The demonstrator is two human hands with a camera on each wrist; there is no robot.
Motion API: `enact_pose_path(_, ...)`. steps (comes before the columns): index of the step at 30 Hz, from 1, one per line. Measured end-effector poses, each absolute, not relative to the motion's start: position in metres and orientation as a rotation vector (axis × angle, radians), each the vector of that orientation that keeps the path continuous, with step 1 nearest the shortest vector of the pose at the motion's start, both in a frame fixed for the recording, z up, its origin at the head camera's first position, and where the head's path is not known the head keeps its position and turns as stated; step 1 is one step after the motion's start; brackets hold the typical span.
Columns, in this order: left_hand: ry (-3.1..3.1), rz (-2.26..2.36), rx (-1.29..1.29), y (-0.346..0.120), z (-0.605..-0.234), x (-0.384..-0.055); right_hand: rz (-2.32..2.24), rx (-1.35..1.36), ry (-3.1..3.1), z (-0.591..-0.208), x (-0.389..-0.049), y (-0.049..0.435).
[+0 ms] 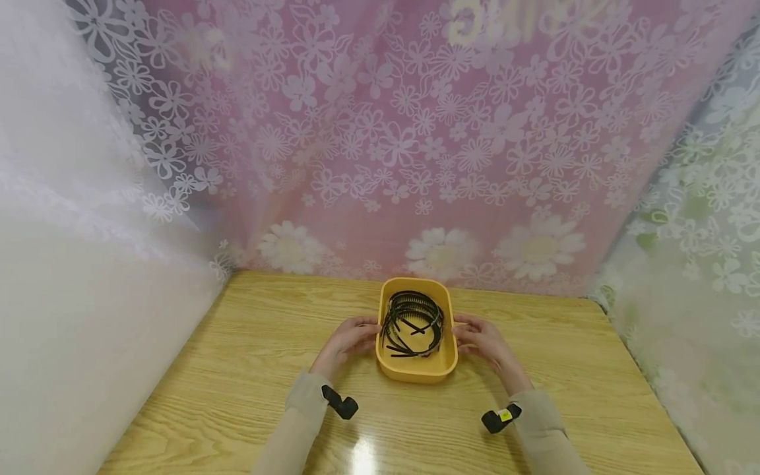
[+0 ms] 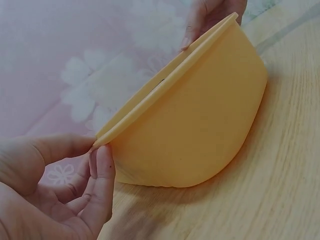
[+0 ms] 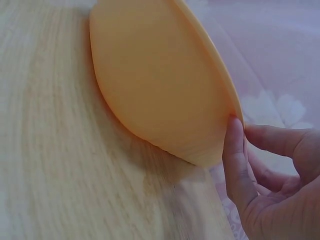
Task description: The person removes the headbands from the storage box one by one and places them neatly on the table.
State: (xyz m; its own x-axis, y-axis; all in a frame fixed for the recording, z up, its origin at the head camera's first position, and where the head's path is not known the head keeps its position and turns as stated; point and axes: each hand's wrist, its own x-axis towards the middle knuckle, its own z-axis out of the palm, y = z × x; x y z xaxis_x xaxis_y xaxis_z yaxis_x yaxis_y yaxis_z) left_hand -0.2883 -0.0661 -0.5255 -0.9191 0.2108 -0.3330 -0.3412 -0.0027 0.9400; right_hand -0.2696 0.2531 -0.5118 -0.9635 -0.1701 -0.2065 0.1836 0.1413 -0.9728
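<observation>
A yellow plastic basket-like bin (image 1: 417, 377) with rounded corners is near the back of the wooden table. Inside it lie several black headbands (image 1: 412, 310), some with comb teeth, loosely stacked. My left hand (image 1: 350, 338) pinches the bin's left rim between thumb and fingers, as the left wrist view shows up close. On the opposite side my right hand (image 1: 483, 340) pinches the right rim the same way; in the right wrist view the thumb and fingers meet at the rim. The contents are hidden in both wrist views by the bin's wall.
The light wooden table (image 1: 267, 396) spreads around the bin. Behind it hangs a pink flowered curtain (image 1: 380, 165), with pale hangings (image 1: 89, 264) on the left and a flowered one (image 1: 700, 264) on the right. Black camera mounts (image 1: 340, 402) are strapped on the wrists.
</observation>
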Motion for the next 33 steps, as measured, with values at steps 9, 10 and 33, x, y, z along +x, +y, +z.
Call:
enact_pose_path(9, 1.905, 1.956, -0.085, -0.072, -0.528, -0.276, -1.897, 0.012, 2.122, -0.513, -0.256, 0.252)
enact_pose_path(10, 1.903, 1.953, -0.075, -0.073, -0.528, -0.275, -1.897, 0.018, 2.121, -0.513, -0.255, 0.252)
enact_pose_path(33, 1.785, 1.943, 0.092, -0.087, -0.532, -0.247, -1.910, -0.082, 2.084, -0.514, -0.219, 0.252)
